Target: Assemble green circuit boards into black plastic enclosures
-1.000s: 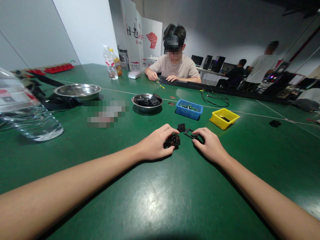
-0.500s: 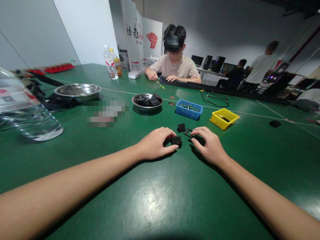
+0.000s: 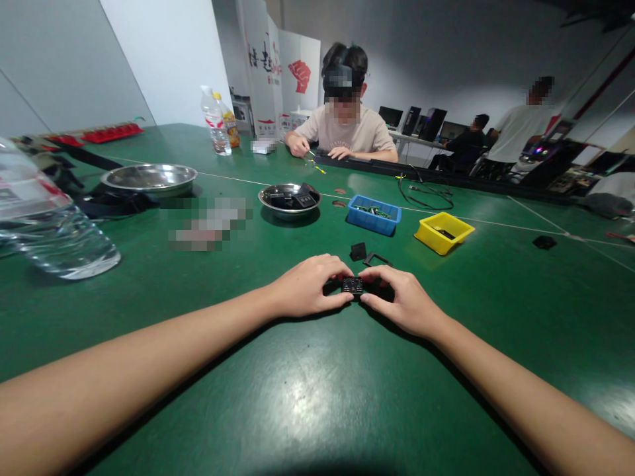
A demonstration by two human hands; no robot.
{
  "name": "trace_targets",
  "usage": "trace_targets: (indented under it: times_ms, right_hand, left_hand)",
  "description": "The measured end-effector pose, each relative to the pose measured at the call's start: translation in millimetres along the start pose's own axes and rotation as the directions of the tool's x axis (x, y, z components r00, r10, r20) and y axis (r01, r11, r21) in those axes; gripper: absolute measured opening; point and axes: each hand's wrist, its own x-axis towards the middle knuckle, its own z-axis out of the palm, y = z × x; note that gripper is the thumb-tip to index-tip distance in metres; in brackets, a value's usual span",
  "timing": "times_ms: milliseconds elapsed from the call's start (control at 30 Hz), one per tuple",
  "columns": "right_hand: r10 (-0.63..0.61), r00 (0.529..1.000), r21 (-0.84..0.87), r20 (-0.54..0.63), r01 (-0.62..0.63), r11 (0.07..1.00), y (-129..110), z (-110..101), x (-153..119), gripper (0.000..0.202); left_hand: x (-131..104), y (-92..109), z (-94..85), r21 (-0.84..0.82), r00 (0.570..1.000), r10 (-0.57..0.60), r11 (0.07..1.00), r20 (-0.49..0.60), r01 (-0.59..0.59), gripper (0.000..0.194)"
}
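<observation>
A small black box-shaped part (image 3: 352,285) with fine detail on its upper face is held low at the table surface. My left hand (image 3: 317,284) grips its left side between thumb and fingers. From the right, my right hand (image 3: 399,297) closes on the opposite side, thumb nearest me and fingers at the back. Just beyond the fingers lie a black rectangular frame (image 3: 378,260) and a flat black square piece (image 3: 358,251). What the part is exactly is too small to tell.
A steel bowl (image 3: 290,213) of black parts, a blue bin (image 3: 373,223) with green circuit boards and a yellow bin (image 3: 440,246) stand beyond my hands. At left are a large water bottle (image 3: 54,225) and a steel dish (image 3: 149,177). A person (image 3: 350,129) sits opposite.
My right hand has let go of the black frame, which lies on the table, and moved left onto the black box-shaped part. My left hand keeps its hold, the part now turned squarer to me.
</observation>
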Motion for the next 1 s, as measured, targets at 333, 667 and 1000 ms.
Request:
trace_targets:
  times_ms: [333,667,1000]
  right_hand:
    - [-0.003,1.0,0.01,0.028,0.002,1.0,0.9,0.0,0.0,0.026]
    - [-0.037,0.999,-0.001,-0.027,0.037,0.999,2.4,0.7,-1.4,0.031]
    - [0.002,1.0,-0.034,0.024,-0.002,0.999,5.6,2.5,-0.4,0.039]
  left_hand:
    - [-0.7,1.7,-1.1,-0.004,1.0,-0.019,1.0,-0.014,0.019,0.026]
    - [-3.0,2.4,-0.9,0.008,0.997,-0.007,1.0,-0.075,0.008,0.022]
    - [-2.9,0.1,0.3,0.006,0.998,-0.004,1.0,-0.066,0.004,0.03]
